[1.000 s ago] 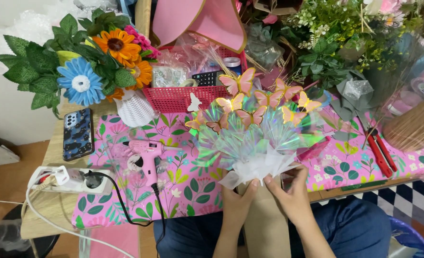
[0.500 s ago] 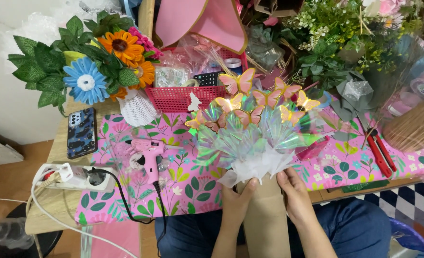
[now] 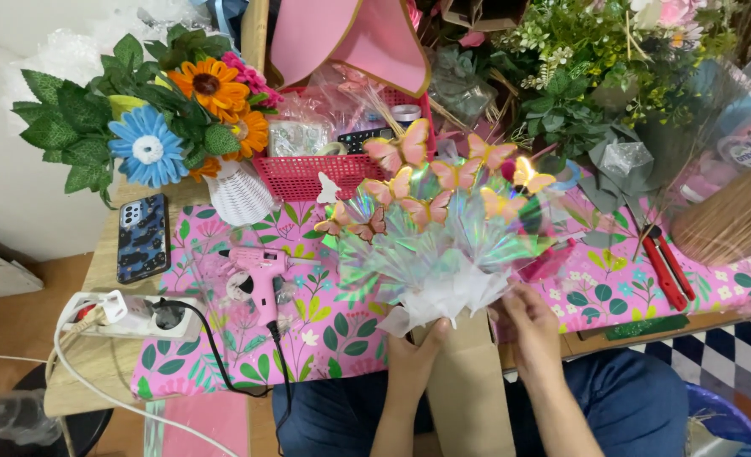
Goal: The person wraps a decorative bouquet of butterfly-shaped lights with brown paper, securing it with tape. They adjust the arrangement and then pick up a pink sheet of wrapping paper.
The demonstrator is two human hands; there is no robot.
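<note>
- Two bare hands meet at the base of a butterfly bouquet (image 3: 443,233) — pink and orange paper butterflies fanned above iridescent wrap, with white tissue gathered at the bottom.
- The bouquet lies at the near edge of the table, on the pink leaf-print tablecloth (image 3: 341,330), its base hanging over a brown cardboard piece (image 3: 468,398) that stands between the person's knees.
- The left hand (image 3: 416,360) has its fingers curled up against the underside of the white tissue, thumb tip pressed to it; whether it truly grips the stem I cannot tell.
- The right hand (image 3: 532,326) is half open, fingers bent and touching the right side of the wrap near the base.
- Left of the bouquet a pink glue gun (image 3: 261,275) lies on the cloth, its black cord running off the table edge.
- Farther left sit a white power strip (image 3: 134,315) and a phone in a dark patterned case (image 3: 142,238).
- Behind — a red plastic basket (image 3: 308,176) and a white vase of artificial flowers (image 3: 172,110).
- Red-handled cutters (image 3: 668,269) lie well to the right.
</note>
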